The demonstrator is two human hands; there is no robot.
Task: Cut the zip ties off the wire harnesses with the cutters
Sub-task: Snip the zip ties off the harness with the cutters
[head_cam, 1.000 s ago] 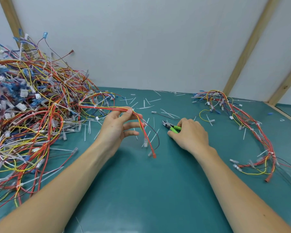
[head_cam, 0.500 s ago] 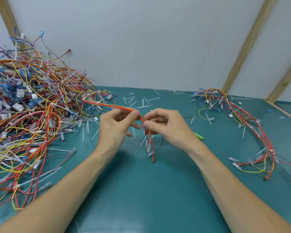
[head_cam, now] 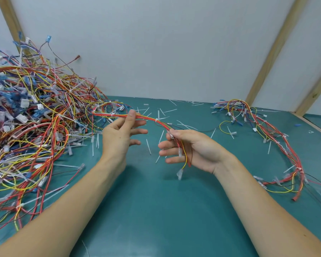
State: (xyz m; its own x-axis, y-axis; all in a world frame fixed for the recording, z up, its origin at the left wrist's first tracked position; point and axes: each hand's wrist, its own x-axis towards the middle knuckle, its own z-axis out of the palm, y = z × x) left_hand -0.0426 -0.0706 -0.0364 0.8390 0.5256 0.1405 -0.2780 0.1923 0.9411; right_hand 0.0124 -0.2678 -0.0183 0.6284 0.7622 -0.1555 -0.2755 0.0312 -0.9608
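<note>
A red, orange and yellow wire harness (head_cam: 150,119) stretches between my two hands above the green table (head_cam: 156,210). My left hand (head_cam: 120,134) pinches it between thumb and forefinger, the other fingers spread out. My right hand (head_cam: 189,148), palm up, holds the harness's loose end, whose wires and clear connectors (head_cam: 180,172) hang down across the palm. A white zip tie (head_cam: 156,120) wraps the bundle between the hands. The cutters are hidden from view.
A big tangled heap of harnesses (head_cam: 32,127) fills the left of the table. A looser harness (head_cam: 278,138) lies at the right. Several cut white zip tie pieces (head_cam: 148,145) litter the middle. A white wall and wooden battens stand behind.
My right hand let go of the green-handled cutters, came to the harness and took its loose end. Both hands have since drawn apart and lifted the bundle. The cutters are out of sight.
</note>
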